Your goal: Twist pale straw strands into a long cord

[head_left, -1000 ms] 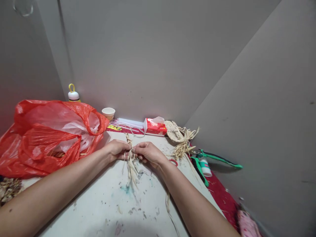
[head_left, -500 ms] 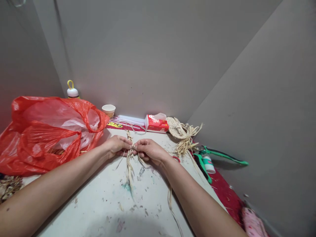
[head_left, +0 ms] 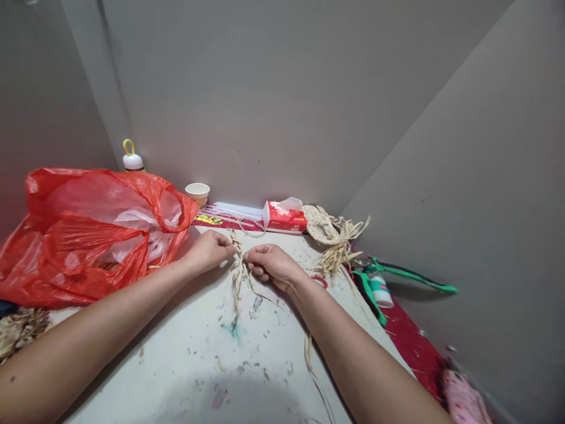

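Note:
A short braid of pale, straw-like strips [head_left: 237,242] lies upright in the middle of the white board, its loose ends [head_left: 237,288] fanning toward me. My left hand [head_left: 212,250] is at its left side, thumb and forefinger pinched on the braid's edge. From the right, my right hand [head_left: 270,262] pinches a strand just below the plaited part, its other fingers curled. One thin strand trails to the right under my right hand. The exact strands between the fingertips are too small to make out.
A red plastic bag [head_left: 97,235] fills the left. Along the back stand a paper cup [head_left: 197,193], white sticks [head_left: 238,212], a red tissue pack [head_left: 285,217] and a woven straw piece [head_left: 322,227]. Green-handled pliers [head_left: 410,277] and a white bottle [head_left: 380,291] lie at right.
My left hand has drawn slightly up and left, its fingers no longer beneath the braid, so more of the plait shows. My right hand keeps its pinch. The whole view has shifted a little.

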Tool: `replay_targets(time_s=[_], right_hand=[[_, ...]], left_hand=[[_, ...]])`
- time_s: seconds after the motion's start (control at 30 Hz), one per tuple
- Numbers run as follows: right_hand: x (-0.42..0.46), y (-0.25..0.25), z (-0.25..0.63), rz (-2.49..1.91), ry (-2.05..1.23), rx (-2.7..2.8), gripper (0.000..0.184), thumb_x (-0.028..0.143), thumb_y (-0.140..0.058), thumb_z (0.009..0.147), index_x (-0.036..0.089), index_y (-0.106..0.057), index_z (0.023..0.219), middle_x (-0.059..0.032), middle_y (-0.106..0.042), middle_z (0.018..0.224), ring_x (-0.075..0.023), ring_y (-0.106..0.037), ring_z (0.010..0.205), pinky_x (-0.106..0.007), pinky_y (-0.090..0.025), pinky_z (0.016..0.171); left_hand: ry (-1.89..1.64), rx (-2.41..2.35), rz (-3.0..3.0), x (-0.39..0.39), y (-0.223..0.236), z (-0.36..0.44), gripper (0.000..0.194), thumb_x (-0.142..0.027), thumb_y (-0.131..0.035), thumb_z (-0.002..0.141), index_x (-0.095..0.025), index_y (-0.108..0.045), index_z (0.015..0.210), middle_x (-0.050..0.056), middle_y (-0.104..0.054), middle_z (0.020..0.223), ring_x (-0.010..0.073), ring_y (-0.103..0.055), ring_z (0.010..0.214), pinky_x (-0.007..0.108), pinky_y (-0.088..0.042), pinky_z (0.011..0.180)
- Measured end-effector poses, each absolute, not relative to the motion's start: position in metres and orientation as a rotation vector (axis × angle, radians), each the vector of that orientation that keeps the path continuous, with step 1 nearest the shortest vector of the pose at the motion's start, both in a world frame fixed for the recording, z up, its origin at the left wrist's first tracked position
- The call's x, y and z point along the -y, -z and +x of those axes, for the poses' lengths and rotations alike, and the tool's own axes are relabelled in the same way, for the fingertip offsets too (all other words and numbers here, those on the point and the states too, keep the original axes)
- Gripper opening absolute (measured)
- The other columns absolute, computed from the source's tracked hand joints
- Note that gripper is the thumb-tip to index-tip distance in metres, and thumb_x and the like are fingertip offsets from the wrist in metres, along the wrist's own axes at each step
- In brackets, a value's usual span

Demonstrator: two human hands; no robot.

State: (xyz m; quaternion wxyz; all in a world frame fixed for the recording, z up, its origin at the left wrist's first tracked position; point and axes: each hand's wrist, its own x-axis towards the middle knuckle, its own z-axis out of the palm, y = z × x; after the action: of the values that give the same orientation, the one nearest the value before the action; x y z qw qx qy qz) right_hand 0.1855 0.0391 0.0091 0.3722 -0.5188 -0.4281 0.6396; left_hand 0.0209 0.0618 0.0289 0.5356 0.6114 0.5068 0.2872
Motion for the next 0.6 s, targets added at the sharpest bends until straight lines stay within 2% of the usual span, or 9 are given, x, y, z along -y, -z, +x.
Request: replay_targets(time_s=[0.13, 0.3, 0.43, 0.53, 0.6], right_hand=[[-0.0397, -0.0082, 0.1852, -1.303, -1.637, 1.083, 0.019, 0.02, -0.062, 0.064, 0.015, -0.048, 0.053, 0.0046, -0.048, 0.042, -0.0017, -0.031, 0.032, -0.014, -0.015, 0.03], [-0.0408, -0.0055, 0.1851, -1.307, -1.617, 1.091, 0.016, 0.018, -0.061, 0.064, 0.015, -0.049, 0.054, 0.0045, -0.049, 0.043, -0.0018, -0.031, 0.032, -0.014, -0.015, 0.03], [-0.041, -0.0052, 0.1861, -1.309, -1.623, 1.11, 0.015, 0.018, -0.061, 0.063, 0.015, -0.049, 0.054, 0.005, -0.048, 0.043, -0.0018, -0.032, 0.032, -0.014, -0.015, 0.03], [-0.0405, -0.0061, 0.1868, -1.306, -1.644, 1.13, 0.017, 0.019, -0.062, 0.063, 0.015, -0.048, 0.054, 0.0049, -0.047, 0.043, -0.0018, -0.032, 0.033, -0.014, -0.015, 0.03], [-0.0401, -0.007, 0.1874, -1.303, -1.653, 1.144, 0.017, 0.02, -0.062, 0.063, 0.015, -0.048, 0.054, 0.0048, -0.047, 0.044, -0.0019, -0.032, 0.033, -0.014, -0.015, 0.03]], left_hand=[[-0.667, -1.187, 1.48, -0.0619, -0.0222, 0.0242, 0.012, -0.018, -0.068, 0.062, -0.017, -0.056, 0.06, -0.006, -0.05, 0.041, 0.0074, -0.042, 0.038, 0.018, -0.03, 0.04], [-0.602, -1.136, 1.396, -0.0613, -0.0192, 0.0287, 0.009, -0.012, -0.064, 0.062, -0.015, -0.056, 0.059, -0.003, -0.054, 0.045, 0.0086, -0.05, 0.043, 0.018, -0.039, 0.044], [-0.541, -1.121, 1.298, -0.0639, -0.0211, 0.0277, 0.007, -0.012, -0.061, 0.064, -0.014, -0.055, 0.061, 0.0, -0.06, 0.054, 0.0086, -0.054, 0.045, 0.019, -0.042, 0.046], [-0.489, -1.098, 1.223, -0.0661, -0.0215, 0.0277, 0.005, -0.012, -0.057, 0.066, -0.014, -0.053, 0.064, 0.004, -0.064, 0.061, 0.0116, -0.059, 0.051, 0.022, -0.046, 0.049], [-0.471, -1.085, 1.206, -0.0667, -0.0215, 0.0284, 0.004, -0.013, -0.055, 0.067, -0.014, -0.053, 0.064, 0.004, -0.064, 0.061, 0.0114, -0.058, 0.049, 0.022, -0.045, 0.047]])
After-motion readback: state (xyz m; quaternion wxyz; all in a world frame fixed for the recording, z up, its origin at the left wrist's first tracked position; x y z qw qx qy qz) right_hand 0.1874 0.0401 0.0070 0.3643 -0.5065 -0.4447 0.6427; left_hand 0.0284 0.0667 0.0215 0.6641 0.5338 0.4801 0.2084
